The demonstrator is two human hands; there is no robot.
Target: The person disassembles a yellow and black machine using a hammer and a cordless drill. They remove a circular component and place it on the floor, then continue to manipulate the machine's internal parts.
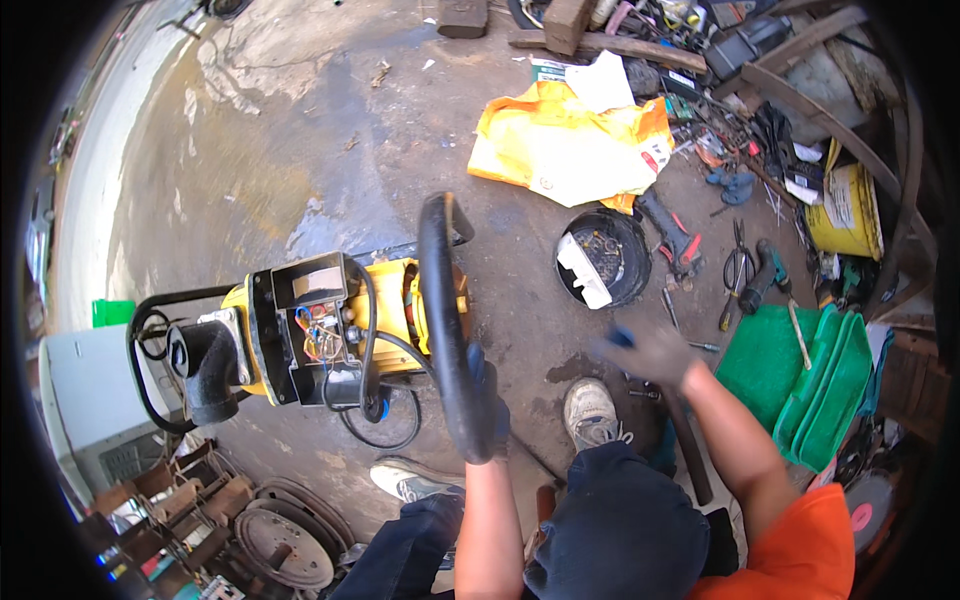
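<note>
A yellow motor-pump unit (pixel 386 307) with a black tube frame lies before me. Its terminal box (pixel 322 337) is uncovered, with coloured wires bunched inside. A black elbow pipe outlet (pixel 206 375) faces left. My left hand (pixel 491 405), gloved, is closed around the thick black handle bar (pixel 442 322) at the near right end of the unit. My right hand (pixel 649 349), also gloved and blurred by motion, hovers over the floor near a black basin (pixel 641 277). Whether its fingers hold anything is unclear. Small metal parts and a white plastic piece (pixel 583 271) are at the basin.
An orange and white sack (pixel 570 142) lies beyond the basin. At right are a red and black power tool (pixel 671 236), a teal drill (pixel 765 274), a screwdriver (pixel 726 313) and green plastic bins (pixel 795 382). A grey metal cabinet (pixel 97 405) and rusty discs (pixel 289 540) stand left.
</note>
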